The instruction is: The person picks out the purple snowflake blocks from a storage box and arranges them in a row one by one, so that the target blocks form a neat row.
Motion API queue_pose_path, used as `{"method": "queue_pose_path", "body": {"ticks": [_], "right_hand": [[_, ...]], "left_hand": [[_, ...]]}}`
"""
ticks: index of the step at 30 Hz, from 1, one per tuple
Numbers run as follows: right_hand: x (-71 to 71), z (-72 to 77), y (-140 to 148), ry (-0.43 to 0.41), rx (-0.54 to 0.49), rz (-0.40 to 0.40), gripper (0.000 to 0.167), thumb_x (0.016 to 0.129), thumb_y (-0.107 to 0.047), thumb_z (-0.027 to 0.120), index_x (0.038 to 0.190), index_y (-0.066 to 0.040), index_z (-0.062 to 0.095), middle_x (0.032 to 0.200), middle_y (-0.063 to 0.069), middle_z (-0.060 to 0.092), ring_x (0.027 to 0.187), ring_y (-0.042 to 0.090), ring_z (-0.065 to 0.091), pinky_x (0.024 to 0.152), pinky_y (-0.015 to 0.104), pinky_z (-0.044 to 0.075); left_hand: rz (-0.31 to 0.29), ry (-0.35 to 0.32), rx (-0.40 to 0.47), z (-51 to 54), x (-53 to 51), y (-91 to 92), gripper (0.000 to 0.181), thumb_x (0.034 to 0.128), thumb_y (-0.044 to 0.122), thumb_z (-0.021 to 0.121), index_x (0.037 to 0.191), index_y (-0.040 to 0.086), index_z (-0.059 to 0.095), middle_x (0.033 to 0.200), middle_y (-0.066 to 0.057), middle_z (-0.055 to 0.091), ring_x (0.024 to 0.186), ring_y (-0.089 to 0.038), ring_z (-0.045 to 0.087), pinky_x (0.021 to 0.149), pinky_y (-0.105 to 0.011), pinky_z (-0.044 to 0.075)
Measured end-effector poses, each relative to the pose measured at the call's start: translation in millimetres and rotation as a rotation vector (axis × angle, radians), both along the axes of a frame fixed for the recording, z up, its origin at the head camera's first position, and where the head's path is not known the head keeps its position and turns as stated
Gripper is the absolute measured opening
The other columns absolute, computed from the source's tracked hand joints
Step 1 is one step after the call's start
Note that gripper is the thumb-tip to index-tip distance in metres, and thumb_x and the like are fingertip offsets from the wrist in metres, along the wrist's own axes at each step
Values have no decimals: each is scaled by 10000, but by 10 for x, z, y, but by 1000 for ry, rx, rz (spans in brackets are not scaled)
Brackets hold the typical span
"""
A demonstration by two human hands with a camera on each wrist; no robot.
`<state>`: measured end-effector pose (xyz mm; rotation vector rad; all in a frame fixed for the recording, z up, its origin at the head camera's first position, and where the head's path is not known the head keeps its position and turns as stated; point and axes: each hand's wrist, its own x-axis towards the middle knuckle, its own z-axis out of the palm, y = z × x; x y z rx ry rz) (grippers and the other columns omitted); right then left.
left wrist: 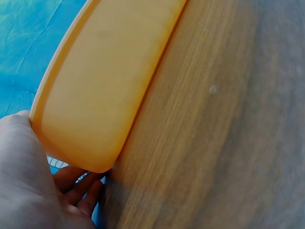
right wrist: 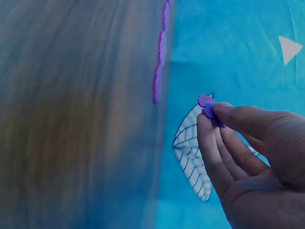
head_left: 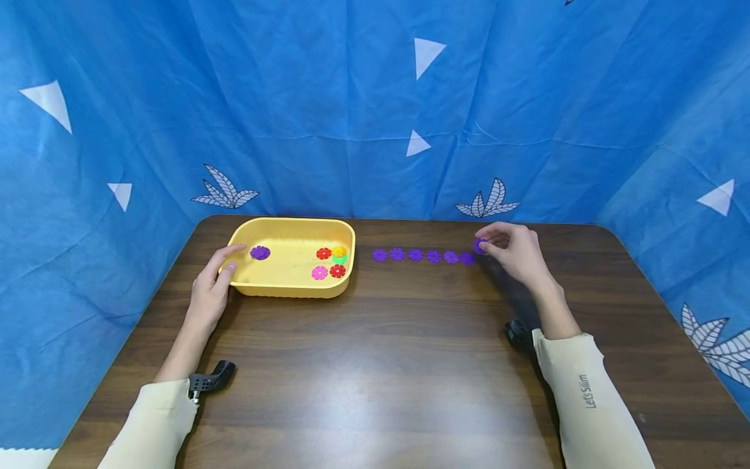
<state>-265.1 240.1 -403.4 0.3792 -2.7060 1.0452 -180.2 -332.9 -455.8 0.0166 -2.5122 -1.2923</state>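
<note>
Between thumb and fingertips, my right hand point(head_left: 515, 251) pinches a purple snowflake disc point(right wrist: 209, 109), raised above the right end of a row. That row of flat purple snowflake discs point(head_left: 415, 255) lies on the brown table, several of them side by side. At the left, my left hand point(head_left: 209, 286) grips the rim of a yellow plastic tray point(head_left: 287, 290), its thumb and fingers at the left end. Inside the tray are a small pile of purple discs point(head_left: 260, 253) and several red, pink, orange and green discs point(head_left: 319, 273) at the right.
A blue curtain point(head_left: 363, 98) with white triangles and leaf prints hangs behind the wooden table point(head_left: 363, 365) and along its sides. Each wrist carries a black camera mount point(head_left: 213, 376).
</note>
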Motion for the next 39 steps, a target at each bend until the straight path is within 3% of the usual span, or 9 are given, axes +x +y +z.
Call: {"method": "queue_pose_path", "body": {"ticks": [5,16,24,39], "right_hand": [[-24,-99,95,-40,39,-19,155,961,-32,750,1113,-35,783,1033,171,794,925,338,754,657,142,499],[-67,-207,148,-119,91,-21,158,988,-59,725,1136,-46,778,1032,170,786,927,307,718,737,304,531],[-58,-215,155,-115,92,-2,184,979,-39,729,1160,-23,758,1031,179,783,985,332,702,885,459,494],[-52,-258,196,-95,88,-25,176,969,-34,742,1143,-19,758,1045,194,778,972,347,708,955,547,487]], "left_hand": [[4,-5,-5,-1,4,-6,395,1131,263,442,1499,224,581,1559,-101,553,1472,-340,447,1225,-457,340],[-5,-11,21,33,39,-15,414,1136,267,416,1518,204,560,1584,-112,522,1485,-359,422,1246,-569,302],[-6,-6,14,19,45,-7,412,1136,271,419,1516,200,560,1584,-120,521,1492,-366,415,1245,-585,295],[-5,-11,11,13,7,8,411,1134,263,418,1515,207,564,1583,-123,522,1488,-373,423,1240,-585,301]]}}
